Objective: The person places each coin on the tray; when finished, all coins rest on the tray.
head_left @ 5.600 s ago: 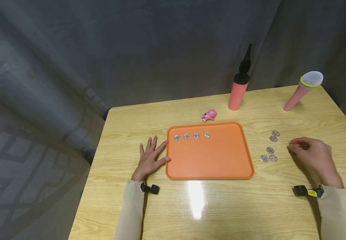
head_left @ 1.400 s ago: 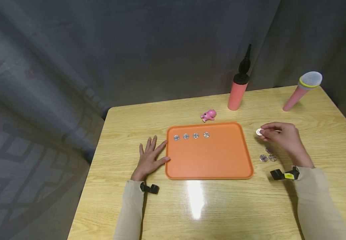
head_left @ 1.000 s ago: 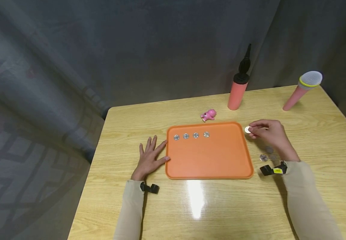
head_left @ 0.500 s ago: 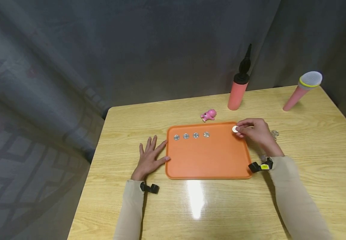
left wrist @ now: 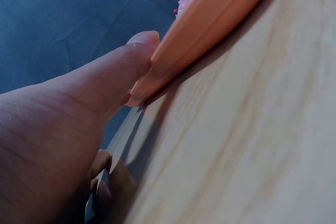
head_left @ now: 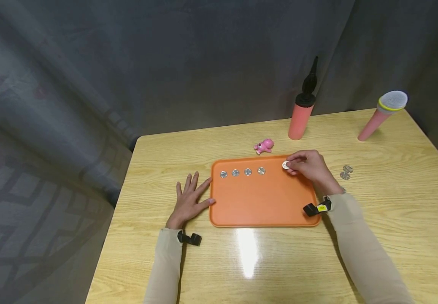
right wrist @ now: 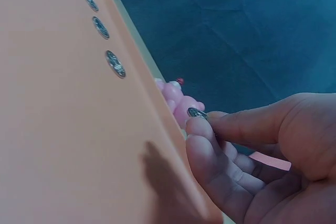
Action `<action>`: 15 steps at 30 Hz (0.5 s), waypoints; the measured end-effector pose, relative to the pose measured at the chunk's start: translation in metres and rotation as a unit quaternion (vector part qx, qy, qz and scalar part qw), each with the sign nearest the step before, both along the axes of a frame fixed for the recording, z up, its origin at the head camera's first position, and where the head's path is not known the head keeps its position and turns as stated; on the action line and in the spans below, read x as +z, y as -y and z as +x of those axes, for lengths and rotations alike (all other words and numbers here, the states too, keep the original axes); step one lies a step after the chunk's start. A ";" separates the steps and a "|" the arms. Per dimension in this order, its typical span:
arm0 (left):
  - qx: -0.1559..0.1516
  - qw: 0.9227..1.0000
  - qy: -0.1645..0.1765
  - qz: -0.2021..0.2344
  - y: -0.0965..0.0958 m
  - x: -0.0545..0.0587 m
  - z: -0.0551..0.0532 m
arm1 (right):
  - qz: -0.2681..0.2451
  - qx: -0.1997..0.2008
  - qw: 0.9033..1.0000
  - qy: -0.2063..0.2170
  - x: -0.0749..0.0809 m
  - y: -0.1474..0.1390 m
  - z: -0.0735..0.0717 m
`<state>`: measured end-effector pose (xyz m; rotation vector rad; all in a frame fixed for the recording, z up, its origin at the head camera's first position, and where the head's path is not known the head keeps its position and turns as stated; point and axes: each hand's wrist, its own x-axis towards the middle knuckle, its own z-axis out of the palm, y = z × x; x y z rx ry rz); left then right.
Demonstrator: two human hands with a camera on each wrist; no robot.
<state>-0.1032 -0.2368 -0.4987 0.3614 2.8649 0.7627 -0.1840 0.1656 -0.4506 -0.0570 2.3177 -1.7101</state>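
Observation:
My right hand (head_left: 311, 168) pinches a silver coin (head_left: 285, 165) between thumb and fingers above the right back part of the orange tray (head_left: 260, 202). In the right wrist view the coin (right wrist: 197, 113) shows edge-on at the fingertips, apart from the tray. Several like coins (head_left: 247, 172) lie in a row along the tray's back side, to the left of the held one. My left hand (head_left: 189, 203) rests spread on the table, its thumb touching the tray's left rim. That thumb (left wrist: 126, 59) presses the rim in the left wrist view.
More coins (head_left: 345, 175) lie on the wooden table (head_left: 279, 266) to the right, partly hidden by my right forearm. Behind the tray are a pink toy figure (head_left: 264, 146), a red hand pump (head_left: 301, 120) with black top, and a pink toy microphone (head_left: 374, 122).
My right hand picked up a coin from the right of the table and carried it left over the tray's rim. My left hand has stayed in place, as has the row of coins.

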 end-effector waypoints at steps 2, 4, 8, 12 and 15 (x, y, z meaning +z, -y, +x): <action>0.000 1.000 0.000 -0.001 0.000 0.000 0.000 | -0.002 0.001 1.000 0.000 -0.003 0.003 -0.001; 0.000 1.000 0.000 0.000 0.000 0.000 0.000 | 0.001 0.002 1.000 0.000 -0.006 0.006 -0.003; 0.000 1.000 0.000 0.002 0.000 0.000 0.000 | 0.015 0.004 1.000 0.005 -0.011 0.010 -0.006; 0.000 1.000 0.000 0.001 0.000 0.000 0.001 | 0.030 0.008 0.999 0.012 -0.015 0.014 -0.009; -0.001 1.000 -0.002 0.001 0.000 0.000 0.000 | 0.040 0.012 0.999 0.016 -0.017 0.017 -0.010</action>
